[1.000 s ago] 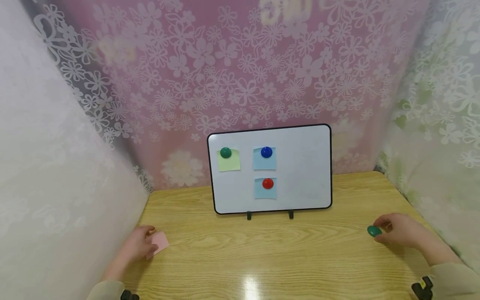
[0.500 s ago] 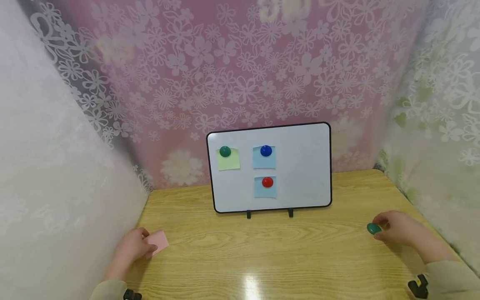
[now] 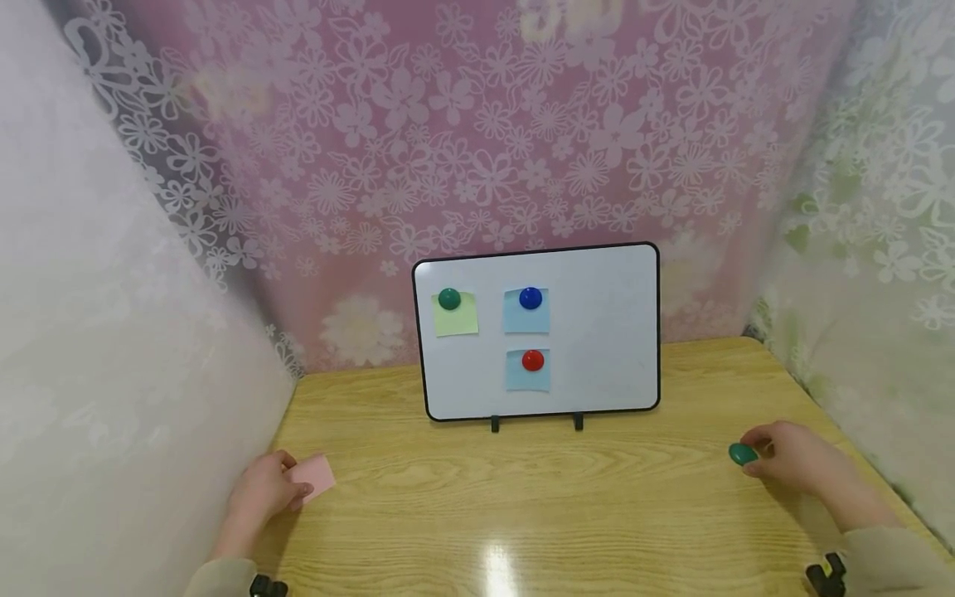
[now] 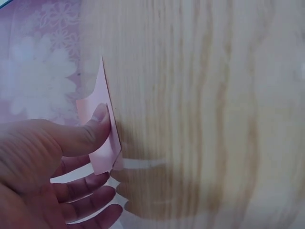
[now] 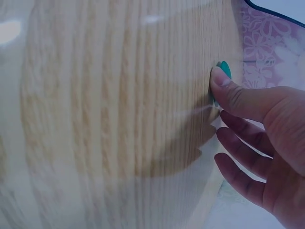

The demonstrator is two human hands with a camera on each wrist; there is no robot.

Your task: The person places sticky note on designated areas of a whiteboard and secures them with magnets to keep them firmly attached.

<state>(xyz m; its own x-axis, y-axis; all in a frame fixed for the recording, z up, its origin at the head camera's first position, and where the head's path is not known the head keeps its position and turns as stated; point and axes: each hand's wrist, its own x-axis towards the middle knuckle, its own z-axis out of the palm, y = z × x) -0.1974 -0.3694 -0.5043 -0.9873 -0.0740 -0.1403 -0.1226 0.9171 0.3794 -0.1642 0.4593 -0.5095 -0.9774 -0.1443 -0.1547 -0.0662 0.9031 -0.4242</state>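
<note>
At the table's left, my left hand (image 3: 264,490) pinches a pink sticky note (image 3: 317,475). The left wrist view shows the thumb pressed on the face of the pink note (image 4: 102,145), which stands on edge and is slightly bent. Over at the right, my right hand (image 3: 795,458) pinches a round green magnet (image 3: 742,453) between thumb and fingertips. In the right wrist view the thumb covers part of the green magnet (image 5: 226,70), and the other fingers are loosely bent below it. Both things are close to the tabletop; whether they touch it I cannot tell.
A whiteboard (image 3: 604,332) stands on small black feet (image 3: 578,422) at the back. On it are a green note (image 3: 457,322) under a green magnet (image 3: 449,298), and two blue notes under a blue magnet (image 3: 530,298) and a red magnet (image 3: 533,360). Floral curtains surround the wooden table (image 3: 477,489).
Both hands keep their grips and stay nearly in place. The left wrist has shifted slightly right, the right wrist slightly left. The whole view has shifted a little.
</note>
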